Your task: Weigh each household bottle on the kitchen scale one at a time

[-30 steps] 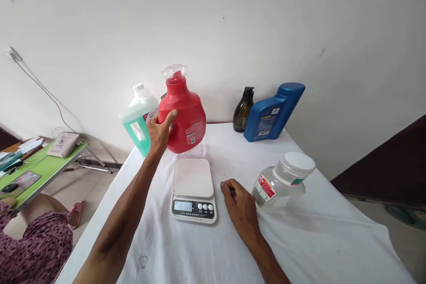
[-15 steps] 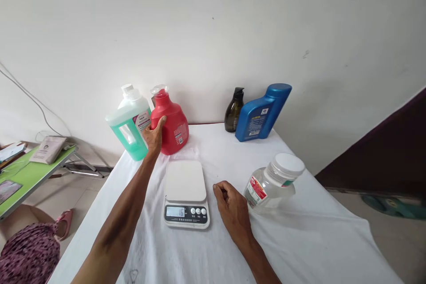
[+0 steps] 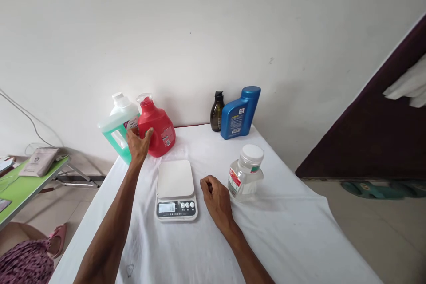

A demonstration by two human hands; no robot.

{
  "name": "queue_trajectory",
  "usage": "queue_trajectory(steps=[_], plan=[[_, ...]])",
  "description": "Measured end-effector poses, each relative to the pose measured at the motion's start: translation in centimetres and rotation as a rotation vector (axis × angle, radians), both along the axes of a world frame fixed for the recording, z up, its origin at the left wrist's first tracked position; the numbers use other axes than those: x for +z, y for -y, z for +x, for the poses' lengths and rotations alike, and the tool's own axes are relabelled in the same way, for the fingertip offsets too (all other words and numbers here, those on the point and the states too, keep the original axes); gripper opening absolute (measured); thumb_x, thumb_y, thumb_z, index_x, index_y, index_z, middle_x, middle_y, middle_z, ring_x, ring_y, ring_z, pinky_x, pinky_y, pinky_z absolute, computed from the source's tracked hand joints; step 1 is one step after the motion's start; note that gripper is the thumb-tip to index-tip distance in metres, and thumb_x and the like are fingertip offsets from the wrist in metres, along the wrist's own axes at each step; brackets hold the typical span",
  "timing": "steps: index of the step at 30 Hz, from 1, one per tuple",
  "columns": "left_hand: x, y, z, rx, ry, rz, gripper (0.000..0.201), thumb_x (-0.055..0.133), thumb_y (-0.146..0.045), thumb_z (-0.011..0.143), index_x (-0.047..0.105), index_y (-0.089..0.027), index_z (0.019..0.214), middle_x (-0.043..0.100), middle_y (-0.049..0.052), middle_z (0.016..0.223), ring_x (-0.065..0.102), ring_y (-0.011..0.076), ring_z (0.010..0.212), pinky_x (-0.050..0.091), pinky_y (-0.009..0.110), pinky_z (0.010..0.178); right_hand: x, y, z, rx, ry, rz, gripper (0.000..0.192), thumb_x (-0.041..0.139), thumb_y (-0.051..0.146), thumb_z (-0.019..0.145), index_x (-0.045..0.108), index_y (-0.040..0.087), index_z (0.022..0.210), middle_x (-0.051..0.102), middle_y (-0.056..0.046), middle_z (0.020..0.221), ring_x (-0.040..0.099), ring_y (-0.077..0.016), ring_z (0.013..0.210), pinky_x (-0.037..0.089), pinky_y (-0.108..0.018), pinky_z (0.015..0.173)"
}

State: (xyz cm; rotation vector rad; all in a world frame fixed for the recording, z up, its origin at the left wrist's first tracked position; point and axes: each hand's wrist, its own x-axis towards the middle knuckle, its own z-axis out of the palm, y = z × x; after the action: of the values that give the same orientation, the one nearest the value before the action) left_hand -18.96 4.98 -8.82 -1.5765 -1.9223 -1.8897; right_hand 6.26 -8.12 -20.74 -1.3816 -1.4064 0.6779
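Observation:
A red detergent bottle [image 3: 160,129] with a clear cap stands upright at the back left of the white-clothed table [image 3: 293,230]. It is beside a jug of green liquid [image 3: 115,129]. My left hand [image 3: 137,144] is against the red bottle's left side, thumb and fingers spread, holding nothing. My right hand [image 3: 215,197] rests on the cloth in a loose fist. It lies between a white kitchen scale [image 3: 175,179], whose platform is bare and display lit, and a clear jar with a white lid [image 3: 245,171].
A blue bottle [image 3: 240,113] and a dark pump bottle [image 3: 217,113] stand against the back wall. A green folding table [image 3: 20,182] with papers is at the left. A person in patterned clothes [image 3: 25,266] sits at the lower left. Teal sandals [image 3: 366,188] lie on the floor at the right.
My left hand carried the red bottle back from above the scale, set it down beside the green jug and loosened its grip. The scale reading dropped. My right hand stayed put.

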Motion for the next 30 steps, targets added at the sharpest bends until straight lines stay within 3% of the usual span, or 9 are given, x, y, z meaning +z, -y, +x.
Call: queue_trajectory(steps=[2, 3, 7, 10, 12, 14, 19, 24, 30], plan=[[1.5, 1.5, 1.3, 0.066, -0.112, 0.048, 0.065, 0.088, -0.046, 0.073, 0.059, -0.018, 0.124, 0.061, 0.016, 0.125, 0.059, 0.0350, 0.121, 0.050, 0.053, 0.108, -0.1, 0.0, 0.0, 0.002, -0.001, 0.004, 0.035, 0.043, 0.046, 0.099, 0.044, 0.027, 0.070, 0.055, 0.001, 0.063, 0.048, -0.0177, 0.059, 0.036, -0.032, 0.063], [2.2, 2.0, 2.5, 0.037, -0.165, 0.081, 0.066, 0.086, -0.045, 0.076, 0.057, -0.018, 0.129, 0.059, 0.017, 0.131, 0.058, 0.0347, 0.124, 0.048, 0.052, 0.110, -0.1, 0.0, 0.0, 0.003, 0.002, 0.009, 0.034, 0.043, 0.045, 0.099, 0.044, 0.027, 0.070, 0.055, 0.001, 0.063, 0.049, -0.0179, 0.060, 0.036, -0.032, 0.063], [3.8, 0.8, 10.0, -0.401, -0.290, 0.060, 0.040, 0.080, -0.041, 0.086, 0.064, -0.020, 0.115, 0.066, 0.012, 0.116, 0.065, 0.0273, 0.106, 0.053, 0.043, 0.099, -0.3, -0.1, -0.1, -0.004, 0.006, 0.033, 0.031, 0.042, 0.043, 0.098, 0.043, 0.027, 0.071, 0.056, 0.000, 0.065, 0.050, -0.0188, 0.062, 0.035, -0.032, 0.064], [3.0, -2.7, 16.0, -0.571, -0.216, -0.184, 0.041, 0.081, -0.038, 0.086, 0.063, -0.017, 0.116, 0.068, 0.015, 0.118, 0.067, 0.0251, 0.099, 0.054, 0.039, 0.089, -0.6, -0.1, -0.2, -0.002, 0.008, 0.039, 0.030, 0.041, 0.041, 0.098, 0.044, 0.027, 0.072, 0.058, -0.001, 0.067, 0.051, -0.0192, 0.063, 0.035, -0.032, 0.065], [1.9, -5.4, 19.0, -0.571, -0.157, -0.405, 0.051, 0.085, -0.034, 0.081, 0.061, -0.015, 0.122, 0.066, 0.019, 0.129, 0.067, 0.0278, 0.108, 0.053, 0.040, 0.093, -0.9, -0.2, -0.3, -0.009, 0.014, 0.044, 0.030, 0.040, 0.040, 0.099, 0.043, 0.027, 0.072, 0.057, -0.001, 0.067, 0.050, -0.0189, 0.062, 0.034, -0.032, 0.064], [0.9, -7.8, 21.2, -0.553, -0.131, -0.508, 0.063, 0.086, -0.029, 0.079, 0.057, -0.014, 0.132, 0.060, 0.023, 0.143, 0.064, 0.0318, 0.124, 0.050, 0.042, 0.103, -1.2, -0.2, -0.4, -0.023, 0.018, 0.062, 0.030, 0.041, 0.039, 0.099, 0.042, 0.027, 0.071, 0.056, 0.000, 0.066, 0.048, -0.0180, 0.060, 0.033, -0.031, 0.063], [-0.7, -12.3, 23.9, -0.582, -0.114, -0.512, 0.085, 0.087, -0.012, 0.068, 0.050, -0.014, 0.145, 0.051, 0.025, 0.158, 0.050, 0.0365, 0.148, 0.041, 0.043, 0.117, -2.0, -0.3, -0.7, -0.053, 0.014, 0.116, 0.030, 0.042, 0.035, 0.102, 0.041, 0.027, 0.073, 0.056, 0.002, 0.067, 0.046, -0.0167, 0.058, 0.033, -0.030, 0.061], [-1.9, -14.7, 24.6, -0.663, -0.069, -0.514, 0.066, 0.085, -0.012, 0.069, 0.059, -0.019, 0.128, 0.070, 0.015, 0.132, 0.065, 0.0314, 0.125, 0.050, 0.040, 0.104, -2.4, 0.0, -1.0, -0.073, 0.017, 0.131, 0.032, 0.042, 0.035, 0.105, 0.041, 0.027, 0.074, 0.056, 0.002, 0.068, 0.049, -0.0170, 0.059, 0.033, -0.030, 0.061], [-3.0, -15.2, 23.9, -0.716, 0.012, -0.496, 0.060, 0.089, -0.017, 0.067, 0.053, -0.021, 0.115, 0.071, 0.010, 0.116, 0.067, 0.0251, 0.106, 0.053, 0.034, 0.087, -2.4, 0.1, -0.9, -0.069, 0.033, 0.146, 0.034, 0.043, 0.036, 0.106, 0.044, 0.026, 0.074, 0.058, 0.002, 0.069, 0.049, -0.0168, 0.058, 0.034, -0.029, 0.060]])
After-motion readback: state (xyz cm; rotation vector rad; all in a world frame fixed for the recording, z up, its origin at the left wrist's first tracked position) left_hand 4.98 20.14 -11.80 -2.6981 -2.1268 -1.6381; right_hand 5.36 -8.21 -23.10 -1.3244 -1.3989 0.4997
